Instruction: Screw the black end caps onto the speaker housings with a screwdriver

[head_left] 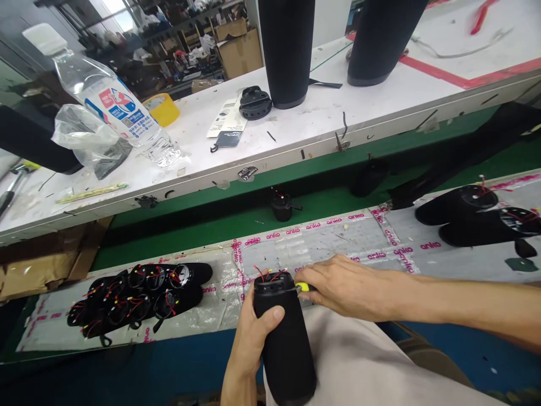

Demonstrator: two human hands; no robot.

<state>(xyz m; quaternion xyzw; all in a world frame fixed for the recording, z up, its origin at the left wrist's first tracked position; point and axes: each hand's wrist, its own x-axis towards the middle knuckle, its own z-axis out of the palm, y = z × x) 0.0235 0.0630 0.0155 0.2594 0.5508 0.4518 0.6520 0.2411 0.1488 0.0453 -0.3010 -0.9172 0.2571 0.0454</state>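
My left hand [252,332] is wrapped round a black cylindrical speaker body [287,344], held upright over my lap, with red wires [270,275] sticking out of its open top. My right hand [346,285] is closed on a small tool with a yellow-green handle [302,287], its tip at the speaker's top rim. A pile of several similar black speaker bodies with red wires [139,299] lies to the left on the taped work surface [329,242].
Two more speaker bodies [477,214] lie at the right. A lone small black part [282,207] sits on the green conveyor belt [211,223]. The white bench beyond [380,107] carries a water bottle [114,101], a plastic bag, yellow tape [163,108], and tall black cylinders [286,51].
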